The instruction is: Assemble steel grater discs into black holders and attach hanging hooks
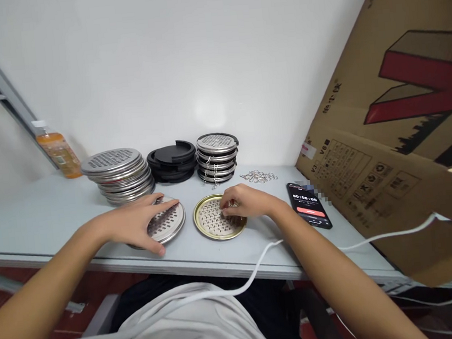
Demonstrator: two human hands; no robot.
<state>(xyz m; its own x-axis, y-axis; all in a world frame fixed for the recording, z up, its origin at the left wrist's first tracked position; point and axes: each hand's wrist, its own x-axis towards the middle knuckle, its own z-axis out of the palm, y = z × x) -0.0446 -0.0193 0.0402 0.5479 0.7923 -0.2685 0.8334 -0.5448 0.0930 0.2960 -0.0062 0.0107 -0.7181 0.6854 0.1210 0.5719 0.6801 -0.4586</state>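
My left hand [137, 221] spreads wide, fingers toward 2 o'clock, on the silver grater disc [168, 224]; my right hand [242, 201] curls narrow, contents unclear, above the gold-rimmed grater disc [214, 219], lying flat.

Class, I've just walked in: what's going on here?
A person's left hand is spread over a silver disc; the right hand is curled over a gold-rimmed disc beside it. Behind stand a stack of perforated discs, piled black parts and a mixed stack. Small metal pieces and a phone lie at right.
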